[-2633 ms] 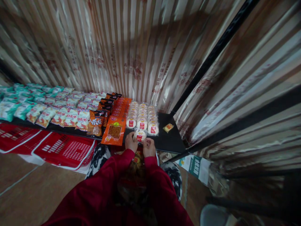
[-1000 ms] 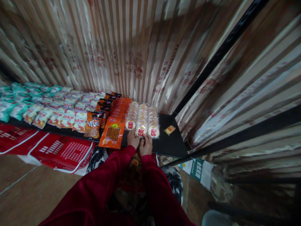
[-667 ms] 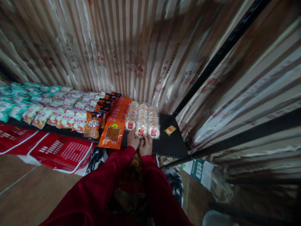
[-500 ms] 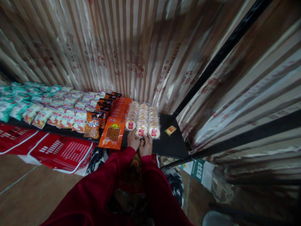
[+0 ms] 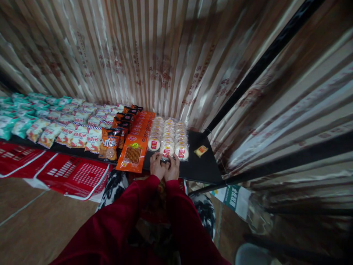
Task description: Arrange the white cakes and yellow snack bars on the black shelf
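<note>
My left hand [image 5: 157,165] and my right hand [image 5: 173,167] lie side by side at the front edge of a black shelf [image 5: 198,167]. Their fingers are stretched forward, with the tips at the near edge of a round white pastry packet [image 5: 167,150] bearing a red label. That packet heads the middle of three rows of like packets [image 5: 168,130]. Neither hand closes round anything. Both arms wear red sleeves.
Left of the pastries lie a row of flat orange snack packets [image 5: 132,156], then orange crisp bags [image 5: 109,141] and several rows of other bags. A small yellow packet [image 5: 200,151] lies alone at the right. Red baskets [image 5: 74,176] lie on the floor. A striped curtain and black frame bar [image 5: 248,79] close in.
Both hands first held the pastry packet just off the shelf's front edge, then set it at the head of the middle row. Their fingers have now flattened out at its near edge.
</note>
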`<action>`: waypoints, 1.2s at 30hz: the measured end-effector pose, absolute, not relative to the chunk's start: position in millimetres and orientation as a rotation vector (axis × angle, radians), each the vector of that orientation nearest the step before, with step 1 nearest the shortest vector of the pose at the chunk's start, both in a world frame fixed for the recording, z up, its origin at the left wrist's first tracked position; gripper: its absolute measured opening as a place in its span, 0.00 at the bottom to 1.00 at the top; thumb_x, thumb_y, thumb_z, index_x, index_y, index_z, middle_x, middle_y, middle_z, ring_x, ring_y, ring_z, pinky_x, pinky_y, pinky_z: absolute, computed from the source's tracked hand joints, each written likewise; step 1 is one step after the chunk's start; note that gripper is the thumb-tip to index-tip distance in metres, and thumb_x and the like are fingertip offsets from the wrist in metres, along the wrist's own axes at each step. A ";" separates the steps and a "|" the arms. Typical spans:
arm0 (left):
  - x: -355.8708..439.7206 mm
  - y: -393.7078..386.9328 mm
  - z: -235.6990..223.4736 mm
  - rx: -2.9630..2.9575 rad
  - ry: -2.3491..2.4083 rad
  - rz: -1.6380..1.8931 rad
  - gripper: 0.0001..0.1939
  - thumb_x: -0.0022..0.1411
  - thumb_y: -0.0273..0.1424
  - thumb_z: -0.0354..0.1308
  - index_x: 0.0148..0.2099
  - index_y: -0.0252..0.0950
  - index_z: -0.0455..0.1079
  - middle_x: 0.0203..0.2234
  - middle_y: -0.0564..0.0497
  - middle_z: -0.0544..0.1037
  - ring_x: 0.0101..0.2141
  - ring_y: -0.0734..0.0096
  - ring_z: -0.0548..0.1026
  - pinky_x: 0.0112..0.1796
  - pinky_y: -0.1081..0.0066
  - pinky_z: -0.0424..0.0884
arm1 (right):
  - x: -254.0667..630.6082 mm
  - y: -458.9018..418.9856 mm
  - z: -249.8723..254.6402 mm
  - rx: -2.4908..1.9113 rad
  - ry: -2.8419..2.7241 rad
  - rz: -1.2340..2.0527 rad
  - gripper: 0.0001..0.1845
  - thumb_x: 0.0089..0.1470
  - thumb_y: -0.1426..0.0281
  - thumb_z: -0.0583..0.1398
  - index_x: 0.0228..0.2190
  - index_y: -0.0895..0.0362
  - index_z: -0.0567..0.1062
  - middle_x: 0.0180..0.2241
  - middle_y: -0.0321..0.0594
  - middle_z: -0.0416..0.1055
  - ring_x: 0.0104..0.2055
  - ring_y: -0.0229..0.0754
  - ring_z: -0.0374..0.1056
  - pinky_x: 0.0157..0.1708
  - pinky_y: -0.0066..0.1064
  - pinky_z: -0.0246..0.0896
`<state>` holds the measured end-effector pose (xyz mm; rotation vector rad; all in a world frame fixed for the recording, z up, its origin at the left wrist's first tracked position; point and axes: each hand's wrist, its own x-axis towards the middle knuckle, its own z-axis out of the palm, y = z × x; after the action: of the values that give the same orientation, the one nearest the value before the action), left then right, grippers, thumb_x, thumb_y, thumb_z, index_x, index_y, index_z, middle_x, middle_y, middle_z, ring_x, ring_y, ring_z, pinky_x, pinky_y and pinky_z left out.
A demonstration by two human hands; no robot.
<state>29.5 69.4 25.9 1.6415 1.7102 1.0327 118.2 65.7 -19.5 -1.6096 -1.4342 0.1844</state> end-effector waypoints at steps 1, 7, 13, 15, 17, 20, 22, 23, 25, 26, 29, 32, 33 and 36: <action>29.3 68.7 25.7 1.651 1.709 1.035 0.22 0.49 0.20 0.53 0.48 0.35 0.71 0.50 0.45 0.67 0.50 0.62 0.63 0.54 0.64 0.61 | 119.0 66.3 -20.8 -1.601 -1.443 0.182 0.21 0.50 0.76 0.50 0.45 0.62 0.72 0.56 0.52 0.56 0.49 0.44 0.64 0.49 0.35 0.64; 27.3 60.1 19.5 1.658 1.718 1.086 0.22 0.47 0.17 0.51 0.46 0.35 0.71 0.51 0.45 0.66 0.53 0.62 0.63 0.56 0.62 0.60 | 116.2 63.0 -11.6 -1.569 -1.442 0.136 0.21 0.49 0.76 0.49 0.42 0.66 0.73 0.54 0.56 0.59 0.52 0.47 0.62 0.51 0.39 0.62; 18.5 44.1 13.1 1.664 1.623 1.175 0.20 0.48 0.15 0.47 0.40 0.35 0.72 0.46 0.47 0.71 0.49 0.65 0.67 0.54 0.62 0.63 | 108.0 49.8 -2.6 -1.495 -1.421 0.091 0.19 0.49 0.77 0.49 0.39 0.64 0.75 0.51 0.54 0.62 0.52 0.45 0.61 0.53 0.39 0.59; 14.1 39.7 10.6 1.670 1.578 1.185 0.19 0.48 0.14 0.47 0.38 0.35 0.72 0.44 0.47 0.72 0.48 0.66 0.68 0.53 0.63 0.64 | 106.2 46.7 -6.6 -1.490 -1.416 0.091 0.18 0.50 0.77 0.49 0.39 0.62 0.75 0.51 0.53 0.63 0.52 0.44 0.62 0.52 0.39 0.60; 9.6 36.9 8.2 1.682 1.524 1.181 0.18 0.48 0.14 0.47 0.36 0.35 0.72 0.41 0.47 0.73 0.46 0.67 0.69 0.51 0.64 0.66 | 104.2 44.8 -11.1 -1.478 -1.417 0.090 0.17 0.50 0.76 0.50 0.38 0.61 0.75 0.50 0.52 0.64 0.51 0.44 0.62 0.51 0.38 0.61; 3.3 34.3 5.9 1.680 1.449 1.179 0.17 0.49 0.15 0.46 0.34 0.35 0.71 0.38 0.48 0.74 0.43 0.70 0.71 0.49 0.66 0.67 | 99.8 41.8 -14.1 -1.452 -1.401 0.088 0.16 0.51 0.75 0.50 0.36 0.61 0.75 0.48 0.51 0.65 0.49 0.43 0.64 0.50 0.38 0.62; -1.1 32.3 5.9 1.665 1.409 1.182 0.17 0.49 0.14 0.46 0.32 0.35 0.71 0.37 0.49 0.75 0.43 0.70 0.71 0.49 0.67 0.67 | 95.8 37.8 -12.6 -1.427 -1.393 0.099 0.16 0.51 0.75 0.50 0.36 0.60 0.75 0.46 0.51 0.67 0.49 0.43 0.64 0.50 0.38 0.62; -3.4 31.0 6.2 1.659 1.388 1.182 0.17 0.49 0.14 0.45 0.32 0.35 0.71 0.37 0.49 0.75 0.43 0.71 0.71 0.49 0.68 0.67 | 93.6 34.9 -11.2 -1.411 -1.399 0.108 0.16 0.51 0.75 0.50 0.36 0.60 0.75 0.46 0.50 0.67 0.48 0.43 0.64 0.49 0.38 0.62; -8.7 27.7 7.2 1.656 1.344 1.183 0.17 0.49 0.14 0.45 0.31 0.35 0.71 0.38 0.49 0.75 0.43 0.72 0.71 0.49 0.69 0.67 | 89.0 27.1 -8.7 -1.378 -1.420 0.135 0.16 0.51 0.76 0.49 0.36 0.60 0.75 0.44 0.50 0.68 0.47 0.42 0.65 0.48 0.37 0.63; -11.6 25.9 7.4 1.659 1.330 1.183 0.17 0.49 0.14 0.45 0.31 0.35 0.71 0.38 0.49 0.75 0.42 0.72 0.72 0.49 0.70 0.67 | 86.6 22.5 -8.0 -1.364 -1.435 0.151 0.17 0.51 0.77 0.49 0.37 0.60 0.74 0.43 0.49 0.69 0.46 0.42 0.65 0.48 0.37 0.63; -21.2 20.6 5.1 1.688 1.342 1.150 0.15 0.50 0.16 0.46 0.31 0.35 0.72 0.33 0.50 0.75 0.37 0.73 0.72 0.44 0.72 0.69 | 78.9 8.7 -10.4 -1.339 -1.463 0.191 0.18 0.50 0.78 0.48 0.37 0.59 0.74 0.41 0.47 0.69 0.45 0.41 0.66 0.47 0.35 0.64; -31.7 15.9 -4.0 1.698 1.421 1.044 0.14 0.53 0.18 0.47 0.31 0.35 0.72 0.29 0.52 0.75 0.34 0.75 0.73 0.41 0.74 0.70 | 69.8 -2.0 -20.2 -1.309 -1.454 0.199 0.17 0.50 0.77 0.48 0.36 0.59 0.74 0.39 0.47 0.69 0.43 0.40 0.66 0.44 0.32 0.66; -35.2 14.5 -8.4 1.691 1.454 0.991 0.14 0.54 0.18 0.47 0.31 0.36 0.72 0.30 0.52 0.75 0.34 0.75 0.73 0.41 0.74 0.70 | 66.7 -4.5 -24.6 -1.300 -1.456 0.212 0.17 0.50 0.77 0.48 0.36 0.59 0.74 0.39 0.46 0.69 0.42 0.40 0.67 0.43 0.32 0.66; -46.0 10.2 -23.5 1.667 1.576 0.790 0.14 0.55 0.20 0.47 0.32 0.37 0.73 0.32 0.52 0.77 0.36 0.75 0.74 0.43 0.74 0.69 | 58.5 -10.0 -39.3 -1.359 -1.461 0.292 0.18 0.50 0.77 0.47 0.36 0.58 0.74 0.37 0.45 0.70 0.39 0.39 0.68 0.41 0.31 0.66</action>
<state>-46.0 10.2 -23.5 1.6667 1.5758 0.7903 58.5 -10.0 -39.3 -1.3588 -1.4606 0.2921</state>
